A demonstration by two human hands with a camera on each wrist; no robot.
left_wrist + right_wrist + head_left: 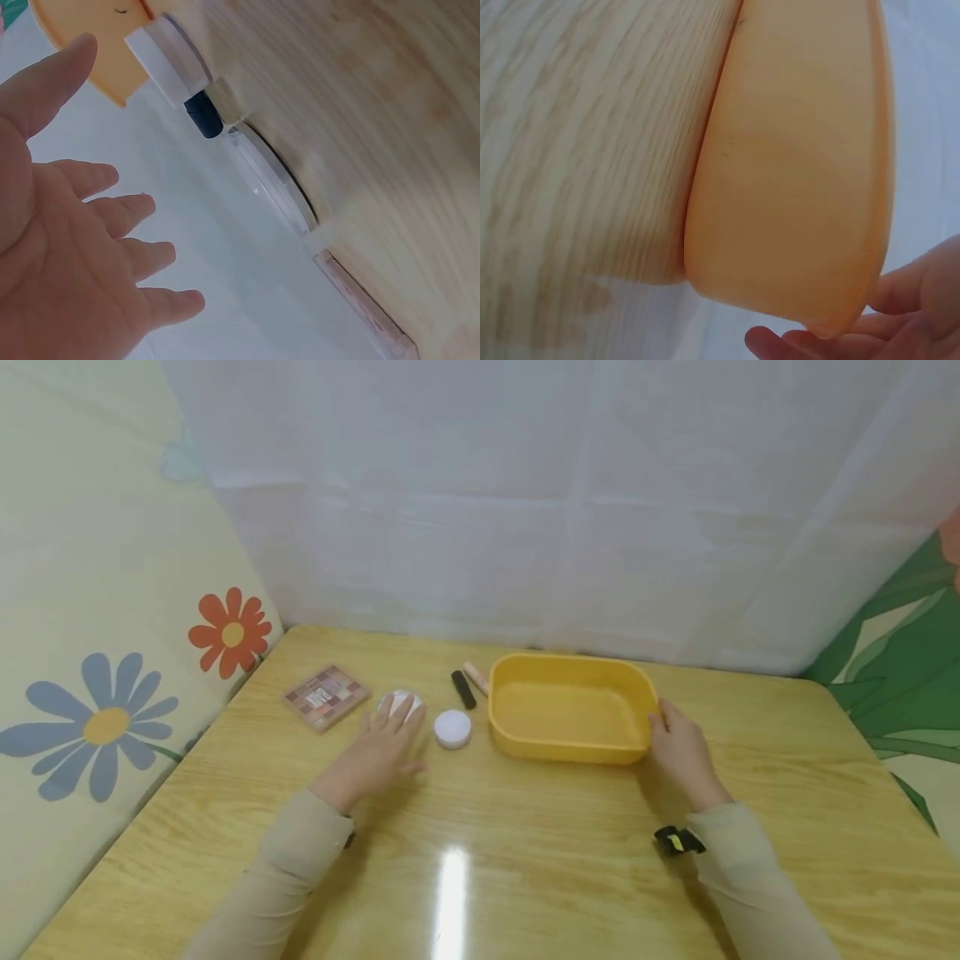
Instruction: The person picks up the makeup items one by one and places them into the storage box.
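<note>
My left hand (375,752) reaches out with its fingers spread over a round, flat, clear-topped compact (406,698); in the left wrist view the palm shows with nothing in it, and the compact (274,180) lies flat on the wood. Just right of that hand is a round white jar (452,729). My right hand (682,752) grips the right end of a yellow plastic basin (573,752), thumb at the rim and fingers against the outer wall. The right wrist view shows the basin's side wall (795,157) standing on the table.
An eyeshadow palette (327,697) lies on the left of the wooden table (555,843). A black tube (463,690) and a pale pink tube (476,677) lie beside the basin's left end. White cloth (480,527) hangs behind the table.
</note>
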